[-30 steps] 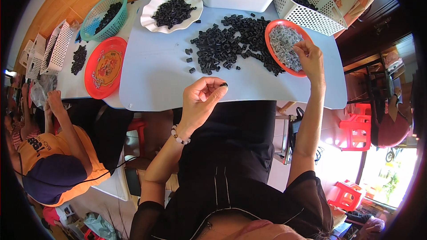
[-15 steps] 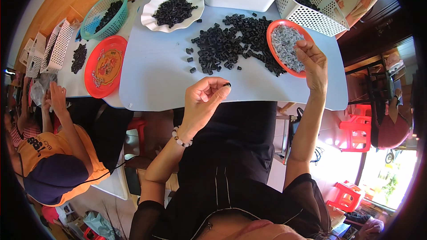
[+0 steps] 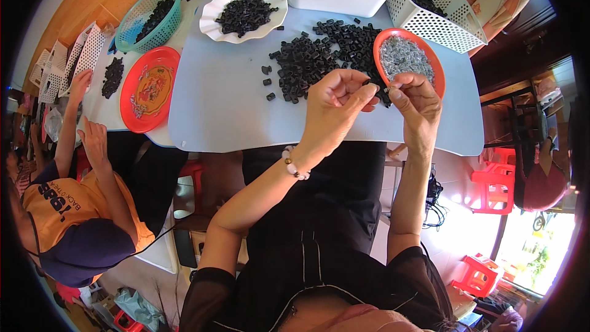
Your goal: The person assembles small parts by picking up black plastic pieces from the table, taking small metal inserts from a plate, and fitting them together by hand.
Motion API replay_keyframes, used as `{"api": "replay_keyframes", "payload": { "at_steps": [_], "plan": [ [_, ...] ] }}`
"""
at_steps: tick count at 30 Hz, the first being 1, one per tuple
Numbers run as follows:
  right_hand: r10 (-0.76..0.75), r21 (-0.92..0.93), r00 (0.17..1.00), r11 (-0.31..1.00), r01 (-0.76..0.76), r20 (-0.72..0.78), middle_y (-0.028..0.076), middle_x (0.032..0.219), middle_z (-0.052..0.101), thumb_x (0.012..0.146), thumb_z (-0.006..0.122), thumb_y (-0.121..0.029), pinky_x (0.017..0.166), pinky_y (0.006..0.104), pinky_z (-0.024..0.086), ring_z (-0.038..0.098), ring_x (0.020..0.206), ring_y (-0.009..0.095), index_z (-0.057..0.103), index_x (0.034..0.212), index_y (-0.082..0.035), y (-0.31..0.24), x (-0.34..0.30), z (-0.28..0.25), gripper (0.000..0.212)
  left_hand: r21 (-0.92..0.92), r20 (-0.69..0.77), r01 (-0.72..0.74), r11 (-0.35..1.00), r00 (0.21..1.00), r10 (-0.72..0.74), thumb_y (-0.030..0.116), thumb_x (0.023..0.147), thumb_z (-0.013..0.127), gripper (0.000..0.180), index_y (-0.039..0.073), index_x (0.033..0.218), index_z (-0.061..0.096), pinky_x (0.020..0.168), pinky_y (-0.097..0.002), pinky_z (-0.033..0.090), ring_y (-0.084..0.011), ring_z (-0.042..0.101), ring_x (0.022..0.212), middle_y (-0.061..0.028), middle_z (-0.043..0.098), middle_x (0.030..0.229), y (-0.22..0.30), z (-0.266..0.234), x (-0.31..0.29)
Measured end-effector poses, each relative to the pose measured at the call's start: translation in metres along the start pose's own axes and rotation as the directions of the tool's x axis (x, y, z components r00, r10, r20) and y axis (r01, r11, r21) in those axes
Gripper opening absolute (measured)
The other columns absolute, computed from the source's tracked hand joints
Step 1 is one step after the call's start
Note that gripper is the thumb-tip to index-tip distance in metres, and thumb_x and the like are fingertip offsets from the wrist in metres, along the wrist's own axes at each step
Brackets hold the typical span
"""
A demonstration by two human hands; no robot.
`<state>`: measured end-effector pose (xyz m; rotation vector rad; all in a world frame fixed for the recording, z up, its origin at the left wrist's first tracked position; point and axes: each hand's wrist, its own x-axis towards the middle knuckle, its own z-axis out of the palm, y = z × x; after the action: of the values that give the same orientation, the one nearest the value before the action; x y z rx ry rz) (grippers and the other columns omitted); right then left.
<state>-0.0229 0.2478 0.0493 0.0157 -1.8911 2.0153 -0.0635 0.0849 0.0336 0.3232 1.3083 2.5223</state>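
Clearly, the left hand [image 3: 337, 104] pinches a small black plastic part [image 3: 367, 82] between thumb and forefinger, while the right hand [image 3: 421, 110] has its fingertips pressed together on what seems a tiny pale piece [image 3: 388, 90], too small to make out. The two hands stand nearly touching above the pale blue tabletop [image 3: 246, 124], between its front edge and the orange-red round plate [image 3: 438, 71] of clear plastic bits [image 3: 402, 55] toward its right edge. From where I stand, a slack pinch could lose either piece among the loose black plastic heap [image 3: 301, 61]; a careless knuckle could jolt the plate, spilling bits.
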Motion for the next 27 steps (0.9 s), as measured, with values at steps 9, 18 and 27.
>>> {"api": "replay_keyframes", "payload": {
  "at_steps": [9,18,27],
  "plan": [
    [0.001,-0.083,0.996,0.997,-0.008,-0.085,0.004,0.094,0.068,0.085,0.074,0.001,0.083,0.0250,0.050,0.062,0.088,0.010,0.067,0.104,0.001,0.013,-0.010,0.010,0.020,0.233,0.024,-0.249,0.940,0.968,0.251,0.000,0.091,0.070,0.016,-0.003,0.103,0.061,0.070,-0.0244,0.057,-0.0110,0.067,0.076,-0.0074,0.068,0.086,-0.016,0.004,0.001],
    [-0.079,-0.166,0.994,0.984,0.066,-0.072,0.004,0.094,0.069,0.085,0.074,0.002,0.081,0.0246,0.049,0.061,0.086,0.010,0.066,0.105,0.001,0.008,-0.014,0.014,0.022,0.035,-0.049,-0.089,0.995,0.995,0.091,0.005,0.095,0.064,0.016,-0.003,0.108,0.058,0.066,-0.0250,0.056,-0.0123,0.068,0.073,-0.0083,0.069,0.084,-0.017,0.002,0.004],
    [-0.260,-0.811,0.961,0.579,0.078,-0.094,0.008,0.095,0.071,0.085,0.074,-0.009,0.080,0.0331,0.049,0.063,0.089,0.019,0.074,0.107,-0.004,0.007,0.022,-0.021,0.022,0.071,-0.046,-0.103,0.992,0.993,0.107,0.006,0.095,0.065,0.017,-0.002,0.108,0.058,0.065,-0.0247,0.055,-0.0121,0.067,0.072,-0.0071,0.068,0.084,-0.016,-0.008,0.003]
  ]
}}
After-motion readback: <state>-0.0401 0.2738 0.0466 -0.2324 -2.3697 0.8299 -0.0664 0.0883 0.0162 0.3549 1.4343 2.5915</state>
